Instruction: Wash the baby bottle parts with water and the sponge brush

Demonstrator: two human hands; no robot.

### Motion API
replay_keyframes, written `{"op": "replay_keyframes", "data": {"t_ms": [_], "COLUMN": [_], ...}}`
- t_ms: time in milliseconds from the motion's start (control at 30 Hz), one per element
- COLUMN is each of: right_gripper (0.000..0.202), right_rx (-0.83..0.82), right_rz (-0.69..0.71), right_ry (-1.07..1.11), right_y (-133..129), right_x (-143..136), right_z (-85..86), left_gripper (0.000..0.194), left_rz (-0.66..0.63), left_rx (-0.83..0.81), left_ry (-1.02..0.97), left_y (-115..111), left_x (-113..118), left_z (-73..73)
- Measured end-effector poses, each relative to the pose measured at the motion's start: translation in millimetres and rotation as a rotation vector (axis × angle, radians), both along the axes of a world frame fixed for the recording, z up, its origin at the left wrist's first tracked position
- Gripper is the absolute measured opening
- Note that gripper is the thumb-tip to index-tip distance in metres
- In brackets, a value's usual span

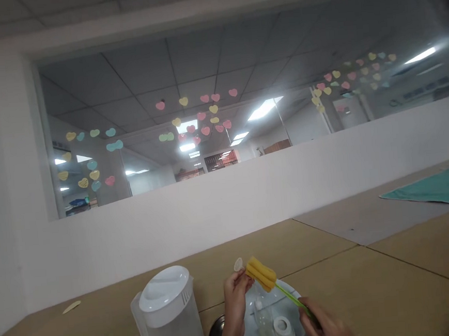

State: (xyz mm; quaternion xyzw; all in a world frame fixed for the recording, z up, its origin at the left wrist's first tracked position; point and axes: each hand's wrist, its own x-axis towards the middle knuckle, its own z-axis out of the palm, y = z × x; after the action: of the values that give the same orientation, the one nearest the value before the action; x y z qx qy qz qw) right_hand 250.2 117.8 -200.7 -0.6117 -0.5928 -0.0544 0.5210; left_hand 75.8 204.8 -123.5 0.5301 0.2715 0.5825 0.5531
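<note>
My left hand (236,291) pinches a small translucent round piece (238,264) above the rim of a white basin (292,288). In my right hand (324,323) is the green handle of a brush (262,275) with a yellow sponge head. The sponge head is right beside my left fingertips; whether it touches them is hard to tell. Inside the basin lie a clear bottle (263,317) and a white ring-shaped cap (284,330).
A white-lidded clear pitcher (173,312) stands left of the basin. Part of a dark metal bowl (215,334) shows between them. A teal cloth (436,186) lies at the far right. Behind the table is a white wall (212,205) with a window.
</note>
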Motion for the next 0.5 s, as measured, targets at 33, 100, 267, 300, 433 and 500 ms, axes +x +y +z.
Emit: {"op": "replay_keyframes", "data": {"t_ms": [33,100,267,300,433,500], "right_gripper": [0.042,0.040,0.037,0.036,0.033,0.032], "right_rx": [-0.005,0.012,0.080,0.082,0.053,0.025], "right_rz": [0.022,0.055,0.018,0.007,-0.028,-0.048], "right_ry": [-0.025,-0.079,-0.221,-0.240,-0.256,-0.237], "right_y": [-1,-4,-7,-6,-4,-4], "right_x": [0,0,5,5,7,8], "right_z": [1.9,4.4,4.0,3.5,3.8,5.0], "left_gripper": [0.049,0.052,0.043,0.038,0.019,0.014], "left_rz": [-0.014,-0.025,0.140,0.203,0.352,0.406], "left_rx": [-0.033,-0.061,0.171,0.226,0.248,0.197], "left_ry": [-0.046,-0.075,0.458,0.660,1.034,1.087], "left_y": [0,-1,-2,-2,0,1], "left_x": [-1,-4,-27,-34,-60,-70], "left_z": [2.0,6.2,17.7,19.5,22.5,21.5]}}
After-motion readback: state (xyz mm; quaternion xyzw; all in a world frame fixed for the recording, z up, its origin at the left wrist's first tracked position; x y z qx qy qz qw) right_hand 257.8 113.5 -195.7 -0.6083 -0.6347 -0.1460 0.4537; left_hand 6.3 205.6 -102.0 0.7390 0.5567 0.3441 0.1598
